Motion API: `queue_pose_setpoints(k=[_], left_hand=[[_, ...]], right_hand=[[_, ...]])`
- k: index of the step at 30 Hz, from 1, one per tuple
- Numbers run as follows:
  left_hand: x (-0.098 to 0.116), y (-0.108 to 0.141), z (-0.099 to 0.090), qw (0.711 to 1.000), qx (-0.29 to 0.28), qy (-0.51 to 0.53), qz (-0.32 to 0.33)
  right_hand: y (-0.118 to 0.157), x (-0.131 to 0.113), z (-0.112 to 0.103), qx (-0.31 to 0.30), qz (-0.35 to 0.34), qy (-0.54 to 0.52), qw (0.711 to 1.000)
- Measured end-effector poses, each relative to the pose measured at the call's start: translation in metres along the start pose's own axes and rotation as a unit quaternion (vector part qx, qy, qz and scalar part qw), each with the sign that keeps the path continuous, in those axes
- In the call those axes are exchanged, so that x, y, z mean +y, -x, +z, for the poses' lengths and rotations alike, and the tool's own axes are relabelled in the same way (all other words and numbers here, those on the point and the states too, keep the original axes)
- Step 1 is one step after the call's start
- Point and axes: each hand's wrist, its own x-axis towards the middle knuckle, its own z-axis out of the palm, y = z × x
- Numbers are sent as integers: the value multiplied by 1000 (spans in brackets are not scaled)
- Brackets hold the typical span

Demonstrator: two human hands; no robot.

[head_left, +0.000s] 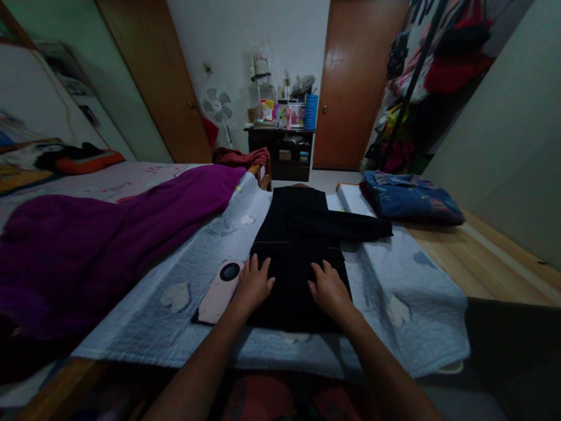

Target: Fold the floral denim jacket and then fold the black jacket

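A black long-sleeved garment (298, 269) lies spread on a light blue patterned blanket (175, 327). One of its sleeves (359, 225) stretches out to the right, and thin brown lines of trim cross its body. My left hand (255, 282) rests on the garment's left side with the fingers apart. On the opposite side my right hand (329, 290) presses down lightly, fingers spread. Neither hand grips anything. Close beside my left hand is a pale pink phone (219, 292) with a round black camera, lying face down.
A purple blanket (118, 240) covers much of the bed at left. Folded blue clothes (409, 197) are stacked on the wooden surface (491, 257) at right. Farther back stand a white fan (218, 105), a dark cabinet (263, 155) with items on it, and a brown door (359, 88).
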Motion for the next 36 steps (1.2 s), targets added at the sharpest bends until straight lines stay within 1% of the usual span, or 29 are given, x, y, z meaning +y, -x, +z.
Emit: queue_pose_setpoints(k=[5, 9, 12, 14, 15, 16, 17, 19, 20, 21, 23, 25, 27, 28, 29, 30, 32, 33, 34, 35, 36], left_hand=[[8, 7, 7, 998, 8, -53, 14], [9, 9, 13, 998, 21, -60, 16], [9, 8, 12, 999, 28, -19, 9], [12, 8, 6, 998, 21, 55, 30], [14, 8, 1, 992, 7, 114, 55], [18, 9, -4, 979, -12, 184, 89], [22, 11, -9, 958, -36, 256, 123], [35, 17, -16, 912, -75, 364, 173], [42, 19, -18, 900, -82, 388, 183], [50, 22, -18, 899, -76, 393, 179], [64, 26, -15, 917, -38, 371, 142], [73, 27, -10, 931, 9, 353, 89], [75, 24, -5, 929, 40, 365, 45], [74, 21, -3, 921, 51, 386, 27], [71, 19, -2, 908, 58, 415, 7], [68, 16, -1, 890, 61, 451, -17], [62, 12, 1, 841, 66, 531, -73], [59, 10, 2, 816, 66, 566, -100], [57, 9, 3, 792, 68, 594, -124], [56, 9, 4, 772, 71, 615, -143], [56, 9, 5, 757, 77, 630, -157]], right_hand=[[4, -16, 0, -12, -38, -17, 999], [2, -25, 0, -3, -58, -62, 996], [-1, -30, 2, 8, -63, -130, 989], [-4, -31, 3, 16, -56, -202, 978], [-6, -31, 1, 18, -47, -246, 968], [-9, -30, -1, 16, -34, -293, 955], [-11, -29, -4, 9, -16, -344, 939], [-16, -27, -11, -7, 30, -448, 894], [-17, -27, -15, -13, 53, -494, 868], [-18, -26, -19, -18, 73, -535, 842], [-20, -25, -26, -30, 97, -595, 797], [-20, -20, -31, -49, 103, -635, 764], [-21, -9, -34, -51, 104, -658, 744], [-22, -1, -34, -40, 107, -657, 745], [-22, 9, -34, -23, 112, -641, 759], [-22, 20, -33, -3, 118, -608, 785], [-21, 41, -29, 31, 122, -481, 868], [-19, 49, -25, 41, 110, -405, 907], [-17, 55, -22, 44, 93, -331, 938], [-13, 59, -18, 40, 72, -263, 961], [-9, 61, -14, 30, 50, -203, 977]])
